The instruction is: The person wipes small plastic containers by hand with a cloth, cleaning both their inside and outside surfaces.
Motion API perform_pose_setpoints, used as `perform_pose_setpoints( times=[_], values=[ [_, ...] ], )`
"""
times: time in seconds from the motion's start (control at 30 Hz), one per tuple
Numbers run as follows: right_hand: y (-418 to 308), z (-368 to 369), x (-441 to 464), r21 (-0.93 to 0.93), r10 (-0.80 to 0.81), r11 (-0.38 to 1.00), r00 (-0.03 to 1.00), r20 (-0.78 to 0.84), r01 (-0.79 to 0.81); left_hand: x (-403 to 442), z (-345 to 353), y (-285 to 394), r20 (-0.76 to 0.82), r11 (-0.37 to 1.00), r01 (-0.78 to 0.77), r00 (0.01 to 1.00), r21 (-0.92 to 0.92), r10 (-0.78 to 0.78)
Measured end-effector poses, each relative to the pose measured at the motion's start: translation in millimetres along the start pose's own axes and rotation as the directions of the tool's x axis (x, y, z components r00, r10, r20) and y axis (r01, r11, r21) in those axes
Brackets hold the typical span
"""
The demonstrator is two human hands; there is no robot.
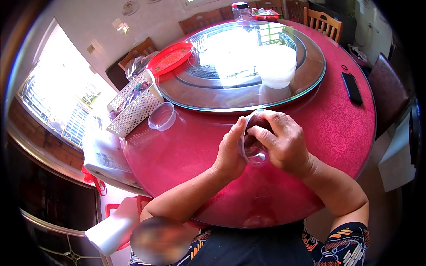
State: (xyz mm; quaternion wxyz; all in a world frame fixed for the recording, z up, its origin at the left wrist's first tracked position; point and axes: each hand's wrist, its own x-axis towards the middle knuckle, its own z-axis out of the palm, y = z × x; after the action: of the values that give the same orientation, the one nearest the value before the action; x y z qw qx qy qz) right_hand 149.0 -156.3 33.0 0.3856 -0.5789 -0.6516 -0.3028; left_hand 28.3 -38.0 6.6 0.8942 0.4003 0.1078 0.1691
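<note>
A clear round plastic bowl (256, 156) is tipped on its side above the red table, its opening turned partly toward my right hand. My left hand (230, 150) grips it from the left, thumb up near the rim. My right hand (286, 142) has its fingers bent over the upper rim and into the opening; whether anything small is pinched there cannot be made out. Another clear plastic bowl (162, 116) lies to the left on the table, beside a white perforated basket (141, 106). A stack of pale translucent bowls (278, 71) stands on the glass turntable (213, 99).
A red tray (171, 58) rests at the turntable's left edge. Purple packets (133, 95) fill the basket. On the right lies a black phone (351, 88). Jars (242, 11) and a red container (265, 15) stand at the back. Wooden chairs (323, 22) surround the table.
</note>
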Motion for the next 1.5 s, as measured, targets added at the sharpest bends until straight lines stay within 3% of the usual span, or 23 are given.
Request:
perform_pose_setpoints(
  times=[0.17,0.3,0.4,0.53,0.73,0.83,0.93,1.13,1.27,1.37,1.5],
  values=[
    [-7,-1,-3,-0.128,0.098,0.988,0.988,0.123,-0.082,-2,-5,4,0.082,0.985,-0.115,0.991,0.129,0.105],
    [-11,-4,-7,0.048,0.327,0.924,0.850,0.414,-0.378,-7,6,5,0.034,0.964,-0.187,0.982,0.188,0.183],
    [-1,-4,-8,0.423,0.227,0.801,0.870,0.438,-0.422,-4,3,6,0.092,0.941,-0.242,0.970,0.235,0.226],
    [-5,-6,-5,0.574,0.207,0.715,0.906,0.370,-0.398,-4,4,8,0.108,0.974,-0.201,0.976,0.106,0.190],
    [-6,-3,-5,0.416,0.111,0.867,0.919,0.378,-0.276,-3,1,7,0.067,0.973,-0.181,0.983,0.143,0.173],
    [-5,-1,-7,0.483,0.106,0.828,0.925,0.366,-0.286,-6,5,12,0.085,0.930,-0.214,0.977,0.298,0.197],
    [-4,-1,-6,0.531,0.124,0.776,0.909,0.399,-0.339,-6,3,11,0.088,0.922,-0.209,0.978,0.326,0.190],
    [-9,2,-13,0.210,0.061,0.965,0.918,0.393,-0.154,-5,0,9,0.076,0.934,-0.190,0.982,0.303,0.175],
    [-9,1,-10,0.372,0.111,0.887,0.909,0.402,-0.273,-4,2,9,0.040,0.941,-0.196,0.980,0.275,0.193],
    [1,-5,-6,0.557,0.060,0.742,0.864,0.500,-0.373,-4,1,9,0.041,0.939,-0.191,0.981,0.286,0.187],
    [-3,-10,-3,0.380,-0.009,0.899,0.859,0.512,-0.217,-4,3,11,0.009,0.929,-0.205,0.977,0.307,0.212]
  ],
)
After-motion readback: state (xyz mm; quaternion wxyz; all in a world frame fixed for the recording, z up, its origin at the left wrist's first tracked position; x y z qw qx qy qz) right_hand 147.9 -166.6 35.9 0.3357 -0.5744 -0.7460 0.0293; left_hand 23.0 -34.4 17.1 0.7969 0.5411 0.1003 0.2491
